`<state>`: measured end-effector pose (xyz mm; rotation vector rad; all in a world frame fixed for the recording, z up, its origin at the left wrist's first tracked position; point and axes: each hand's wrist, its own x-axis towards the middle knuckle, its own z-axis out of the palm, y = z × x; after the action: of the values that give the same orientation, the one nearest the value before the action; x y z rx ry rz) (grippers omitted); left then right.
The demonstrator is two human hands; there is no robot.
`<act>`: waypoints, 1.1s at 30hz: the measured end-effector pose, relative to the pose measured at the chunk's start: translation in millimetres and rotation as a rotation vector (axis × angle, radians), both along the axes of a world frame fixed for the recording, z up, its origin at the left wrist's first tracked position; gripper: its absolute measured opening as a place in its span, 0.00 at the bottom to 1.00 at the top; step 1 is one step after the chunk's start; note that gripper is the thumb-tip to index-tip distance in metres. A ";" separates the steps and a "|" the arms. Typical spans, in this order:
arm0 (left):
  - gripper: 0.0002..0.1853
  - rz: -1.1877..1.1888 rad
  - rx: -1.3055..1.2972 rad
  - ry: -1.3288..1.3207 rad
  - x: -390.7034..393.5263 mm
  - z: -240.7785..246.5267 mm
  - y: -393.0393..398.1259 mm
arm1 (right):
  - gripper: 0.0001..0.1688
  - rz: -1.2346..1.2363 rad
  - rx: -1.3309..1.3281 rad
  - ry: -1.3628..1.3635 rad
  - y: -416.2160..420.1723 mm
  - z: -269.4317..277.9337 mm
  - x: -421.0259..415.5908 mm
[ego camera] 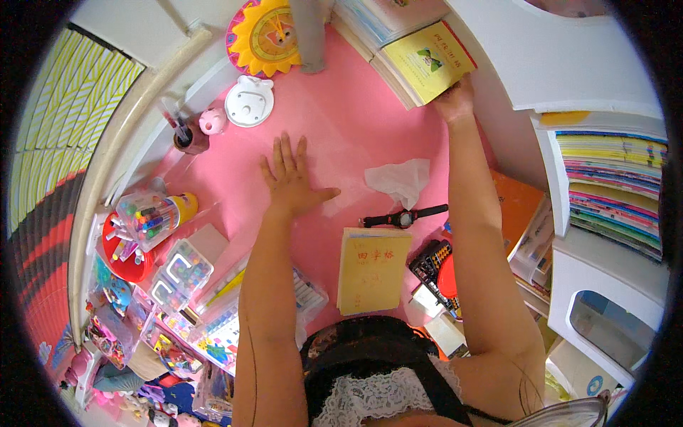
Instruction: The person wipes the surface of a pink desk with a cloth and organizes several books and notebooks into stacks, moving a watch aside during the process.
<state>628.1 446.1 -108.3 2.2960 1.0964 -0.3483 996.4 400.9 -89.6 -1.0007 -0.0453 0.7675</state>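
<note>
On the pink desktop [368,128] my left hand [291,184] rests palm down with its fingers spread, holding nothing. My right hand [458,101] is at the lower right corner of a yellow-covered book [427,64] on top of a stack at the back right; its fingertips are hidden under or behind the book, so its grip cannot be told. Between my arms lie a crumpled white tissue [400,179], a black wristwatch [405,218] with its strap extended, and a stack of yellow exercise books [375,272] near my body.
A sunflower-shaped clock [267,37], a white bear-shaped object [249,101] and a pen holder [191,141] stand at the back left. Marker tubs [147,219] and a clear bead case [181,275] crowd the left. A black abacus [431,267] lies by my right arm, beside white shelves [603,277].
</note>
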 end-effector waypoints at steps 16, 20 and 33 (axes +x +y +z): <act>0.68 -0.023 0.005 0.032 4.4 0.8 1.5 | 0.23 -0.128 -0.283 -0.111 20.3 14.5 -21.3; 0.68 -0.020 0.004 0.043 0.2 1.1 1.4 | 0.24 0.001 -0.282 -0.100 -1.4 4.6 -74.6; 0.54 0.042 0.020 -0.294 -19.6 -15.9 -23.1 | 0.39 0.172 -0.494 -0.265 -199.1 96.0 -247.1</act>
<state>608.5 423.0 -124.1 2.2489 0.9990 0.0178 749.2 201.8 6.3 -1.5818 -0.1789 0.8165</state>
